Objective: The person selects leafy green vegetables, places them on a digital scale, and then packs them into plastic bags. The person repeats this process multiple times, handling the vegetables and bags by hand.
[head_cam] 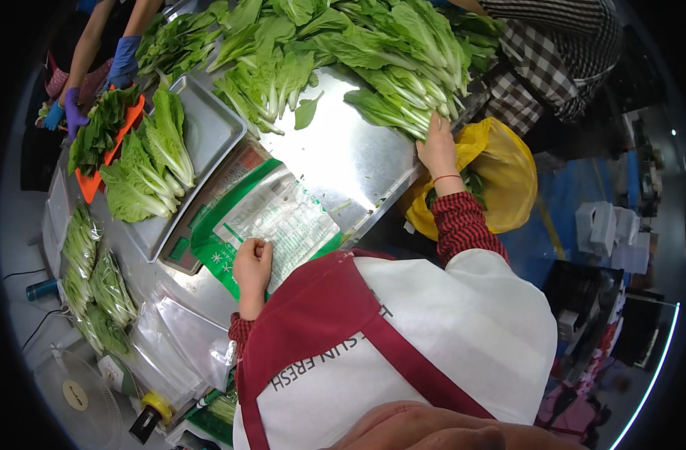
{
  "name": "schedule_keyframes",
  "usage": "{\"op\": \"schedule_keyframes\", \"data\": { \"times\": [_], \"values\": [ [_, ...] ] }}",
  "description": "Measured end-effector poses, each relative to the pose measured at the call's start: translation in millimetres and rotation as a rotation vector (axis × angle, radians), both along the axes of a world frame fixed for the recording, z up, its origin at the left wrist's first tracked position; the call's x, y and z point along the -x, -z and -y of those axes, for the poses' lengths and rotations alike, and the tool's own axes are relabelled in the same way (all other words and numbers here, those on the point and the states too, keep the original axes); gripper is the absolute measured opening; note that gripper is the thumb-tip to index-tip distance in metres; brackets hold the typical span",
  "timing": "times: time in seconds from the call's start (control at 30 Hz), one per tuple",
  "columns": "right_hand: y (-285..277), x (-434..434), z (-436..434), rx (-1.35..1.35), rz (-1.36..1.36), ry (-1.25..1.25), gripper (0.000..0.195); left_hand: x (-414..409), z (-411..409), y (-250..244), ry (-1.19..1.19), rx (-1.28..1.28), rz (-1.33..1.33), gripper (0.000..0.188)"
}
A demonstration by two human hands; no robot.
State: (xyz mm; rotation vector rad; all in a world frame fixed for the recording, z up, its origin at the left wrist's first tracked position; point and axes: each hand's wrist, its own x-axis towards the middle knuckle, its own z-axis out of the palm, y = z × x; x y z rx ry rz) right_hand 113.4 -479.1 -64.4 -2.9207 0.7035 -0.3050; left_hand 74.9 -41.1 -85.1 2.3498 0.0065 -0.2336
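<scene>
My right hand reaches to the right edge of the metal table, its fingers on the stem ends of a leafy green bunch; whether they grip is hard to tell. Close to my body, my left hand has curled fingers over a green and white printed plastic bag lying flat; I cannot tell if it pinches anything. A large heap of leafy greens covers the table's far side. Left of the bag, several light green heads lie in a metal tray on a scale.
A yellow bag with leaves inside hangs open beside the table's right edge. Co-workers' gloved hands are by an orange tray of dark greens. Bagged greens and clear plastic bags lie at left. Another person's checkered clothing is at upper right.
</scene>
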Motion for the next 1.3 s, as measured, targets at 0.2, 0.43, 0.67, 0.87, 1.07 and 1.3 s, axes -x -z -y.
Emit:
{"op": "schedule_keyframes", "data": {
  "times": [0.2,0.43,0.67,0.87,1.07,1.3],
  "values": [
    [6.6,-12.4,6.2,-0.028,0.111,-0.038,0.064,-2.0,-2.9,4.5,0.001,-0.04,0.062,0.018],
    [-56.3,-11.8,2.7,-1.2,0.262,0.014,0.041,-2.0,-9.0,6.9,0.008,0.083,-0.021,0.015],
    [-37.7,19.8,-111.9,-1.307,0.22,-0.141,0.038,-2.7,53.6,-37.5,0.332,0.692,-0.444,0.058],
    [23.2,22.2,-138.8,-0.942,-0.132,-0.497,0.054,-26.7,90.2,-31.6,-0.075,1.13,-0.729,0.075],
    [-17.4,-2.3,-133.7,-0.656,-0.143,-0.342,0.065,-20.6,90.8,-0.2,-0.091,1.056,-0.663,0.054],
    [15.5,-13.9,-155.9,-0.698,-0.097,-0.449,0.075,-16.6,122.2,26.3,-0.096,0.841,-0.266,0.051]
  ]
}}
